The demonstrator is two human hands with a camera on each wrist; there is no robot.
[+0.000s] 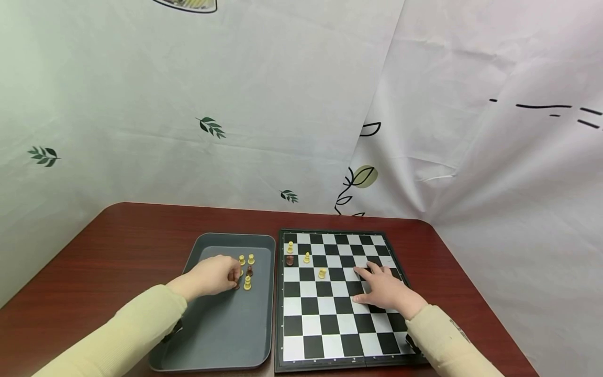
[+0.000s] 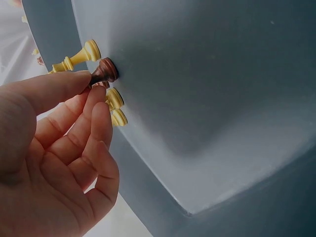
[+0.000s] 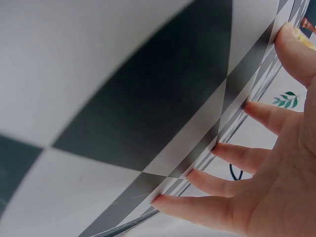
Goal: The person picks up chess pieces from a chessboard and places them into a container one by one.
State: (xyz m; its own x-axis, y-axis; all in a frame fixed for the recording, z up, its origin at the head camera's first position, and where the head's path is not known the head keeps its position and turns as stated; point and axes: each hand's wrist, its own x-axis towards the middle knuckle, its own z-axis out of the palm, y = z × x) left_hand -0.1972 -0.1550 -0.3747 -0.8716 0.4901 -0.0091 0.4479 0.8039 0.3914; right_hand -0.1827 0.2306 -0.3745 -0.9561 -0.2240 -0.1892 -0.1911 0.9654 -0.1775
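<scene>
Over the grey tray (image 1: 216, 335), my left hand (image 1: 214, 276) pinches a dark brown chess piece (image 2: 106, 70) between thumb and fingers. Its base shows in the left wrist view; the fingers cover its top. Close beside it in the tray stand several cream-yellow chess pieces, among them one at the front (image 1: 247, 283), and another brown piece (image 1: 249, 271). My right hand (image 1: 388, 292) rests with spread fingers on the right part of the black-and-white chessboard (image 1: 311, 324); in the right wrist view its fingertips (image 3: 160, 200) touch the squares.
On the board's far left are a brown piece (image 1: 289, 260) and three yellow ones: one in the corner (image 1: 290, 247), a pawn-like one (image 1: 306, 257) and a nearer one (image 1: 322, 273). Tray and board lie side by side on a reddish-brown table (image 1: 141, 235). A white patterned cloth (image 1: 264, 104) hangs behind.
</scene>
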